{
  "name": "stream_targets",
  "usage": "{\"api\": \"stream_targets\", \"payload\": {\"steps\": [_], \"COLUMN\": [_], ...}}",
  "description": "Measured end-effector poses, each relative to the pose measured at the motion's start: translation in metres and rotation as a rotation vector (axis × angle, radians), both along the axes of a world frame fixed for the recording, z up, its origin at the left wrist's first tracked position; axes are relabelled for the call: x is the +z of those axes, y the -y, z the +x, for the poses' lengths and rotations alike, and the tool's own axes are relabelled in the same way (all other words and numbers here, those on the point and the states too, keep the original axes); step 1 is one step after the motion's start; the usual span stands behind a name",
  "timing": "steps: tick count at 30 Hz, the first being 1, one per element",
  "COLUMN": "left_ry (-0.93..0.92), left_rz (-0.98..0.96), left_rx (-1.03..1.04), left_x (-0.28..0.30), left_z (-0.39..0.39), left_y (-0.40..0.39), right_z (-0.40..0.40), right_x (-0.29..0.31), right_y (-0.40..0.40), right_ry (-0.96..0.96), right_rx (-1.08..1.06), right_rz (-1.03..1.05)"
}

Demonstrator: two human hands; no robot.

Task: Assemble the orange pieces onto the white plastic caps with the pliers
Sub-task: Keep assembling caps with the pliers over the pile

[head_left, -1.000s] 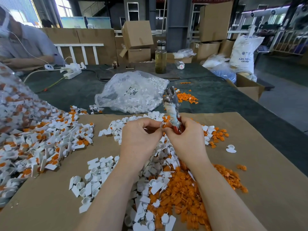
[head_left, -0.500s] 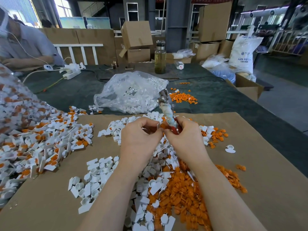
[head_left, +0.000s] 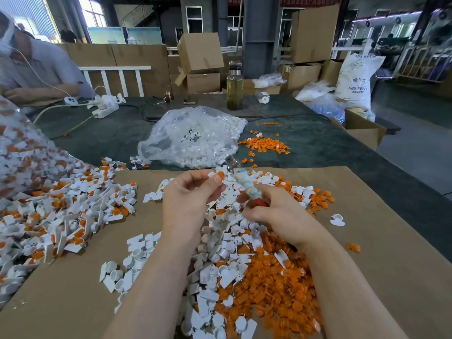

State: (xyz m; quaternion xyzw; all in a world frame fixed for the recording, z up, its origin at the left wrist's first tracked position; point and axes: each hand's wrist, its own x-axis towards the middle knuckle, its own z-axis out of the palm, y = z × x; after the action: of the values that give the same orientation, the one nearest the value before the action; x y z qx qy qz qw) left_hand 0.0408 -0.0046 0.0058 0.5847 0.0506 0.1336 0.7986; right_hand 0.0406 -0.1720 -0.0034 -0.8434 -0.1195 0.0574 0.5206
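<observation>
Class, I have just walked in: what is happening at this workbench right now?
A person is fitting parts at a cardboard-covered table. The left hand pinches a white cap with an orange piece in it, close to the head of the pliers, which the right hand grips. Loose white caps and orange pieces lie heaped below; an assembled pile lies left.

Plastic bag [head_left: 193,137] behind cardboard sheet [head_left: 381,241]
</observation>
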Motion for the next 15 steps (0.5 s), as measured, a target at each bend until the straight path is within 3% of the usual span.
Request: {"api": "stream_targets", "payload": {"steps": [15], "left_ry": [-0.002], "left_rz": [-0.087], "left_rx": [-0.035], "left_x": [0.004], "left_z": [-0.0004], "left_y": [-0.0073], "right_z": [-0.0078], "right_x": [0.0058], "right_y": [-0.006], "right_ry": [-0.024], "right_rx": [0.109], "right_rz": [-0.067]}}
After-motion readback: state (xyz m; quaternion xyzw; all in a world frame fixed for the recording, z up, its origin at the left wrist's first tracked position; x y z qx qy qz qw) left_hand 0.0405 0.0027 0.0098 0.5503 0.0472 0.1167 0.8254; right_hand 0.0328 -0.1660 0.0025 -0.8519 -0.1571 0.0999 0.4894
